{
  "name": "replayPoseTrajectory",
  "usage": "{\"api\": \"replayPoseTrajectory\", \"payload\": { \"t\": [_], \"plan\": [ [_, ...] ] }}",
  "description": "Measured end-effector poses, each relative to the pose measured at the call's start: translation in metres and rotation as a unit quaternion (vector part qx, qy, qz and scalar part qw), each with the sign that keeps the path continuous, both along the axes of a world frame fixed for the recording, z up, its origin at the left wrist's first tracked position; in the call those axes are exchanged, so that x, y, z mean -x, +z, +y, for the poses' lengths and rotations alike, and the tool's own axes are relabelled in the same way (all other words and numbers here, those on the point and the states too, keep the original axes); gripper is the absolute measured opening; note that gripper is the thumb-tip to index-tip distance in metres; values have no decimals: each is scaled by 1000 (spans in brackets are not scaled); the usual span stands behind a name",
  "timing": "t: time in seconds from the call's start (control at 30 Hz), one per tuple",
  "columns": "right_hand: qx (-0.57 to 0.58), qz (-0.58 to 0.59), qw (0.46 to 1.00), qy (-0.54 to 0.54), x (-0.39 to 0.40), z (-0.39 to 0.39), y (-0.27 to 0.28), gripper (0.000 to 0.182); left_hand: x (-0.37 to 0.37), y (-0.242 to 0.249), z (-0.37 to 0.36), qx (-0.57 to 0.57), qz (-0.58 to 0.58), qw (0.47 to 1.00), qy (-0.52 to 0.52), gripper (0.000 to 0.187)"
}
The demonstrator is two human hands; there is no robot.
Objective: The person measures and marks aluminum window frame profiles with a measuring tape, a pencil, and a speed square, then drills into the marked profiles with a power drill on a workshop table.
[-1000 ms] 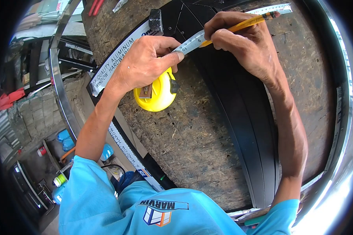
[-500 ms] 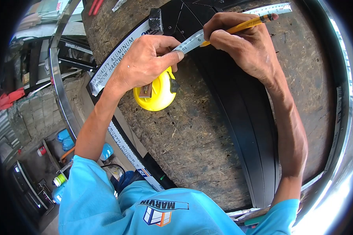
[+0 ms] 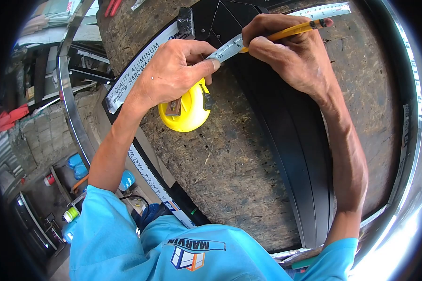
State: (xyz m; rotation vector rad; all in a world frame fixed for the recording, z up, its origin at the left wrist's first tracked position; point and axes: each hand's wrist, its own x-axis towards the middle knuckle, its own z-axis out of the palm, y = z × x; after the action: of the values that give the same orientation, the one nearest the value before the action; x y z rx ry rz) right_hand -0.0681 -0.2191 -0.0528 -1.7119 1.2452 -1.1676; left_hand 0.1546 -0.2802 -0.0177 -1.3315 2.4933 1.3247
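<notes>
My left hand (image 3: 176, 72) pinches the blade of a tape measure between thumb and fingers near the 10 mark. The yellow tape measure case (image 3: 187, 110) hangs just below that hand. Stretched to the upper right, the white tape blade (image 3: 227, 49) passes over a black aluminum profile (image 3: 295, 140) and under my right hand (image 3: 286, 58). In my right hand is a yellow pencil (image 3: 295, 31), its tip low at the blade beside the 9 mark and its eraser end toward the upper right. My right fingers hide part of the blade.
A worn wooden bench (image 3: 225, 154) lies under the work. A dark metal block (image 3: 185, 22) stands by a labelled frame strip (image 3: 136, 72) on the left. Red-handled tool parts (image 3: 112, 8) show at the top. Blue bottles (image 3: 127, 180) and clutter fill the lower left.
Almost nothing differs. Both hands keep their grip on the tape blade and pencil, with only a very slight shift of the hands and view.
</notes>
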Motion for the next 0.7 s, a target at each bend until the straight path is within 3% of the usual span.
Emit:
{"api": "replayPoseTrajectory", "payload": {
  "t": [0.7],
  "plan": [
    [2,-5,1000,11,-1,0,2,13,1,0,1,7,1,1000,8,27]
  ]
}}
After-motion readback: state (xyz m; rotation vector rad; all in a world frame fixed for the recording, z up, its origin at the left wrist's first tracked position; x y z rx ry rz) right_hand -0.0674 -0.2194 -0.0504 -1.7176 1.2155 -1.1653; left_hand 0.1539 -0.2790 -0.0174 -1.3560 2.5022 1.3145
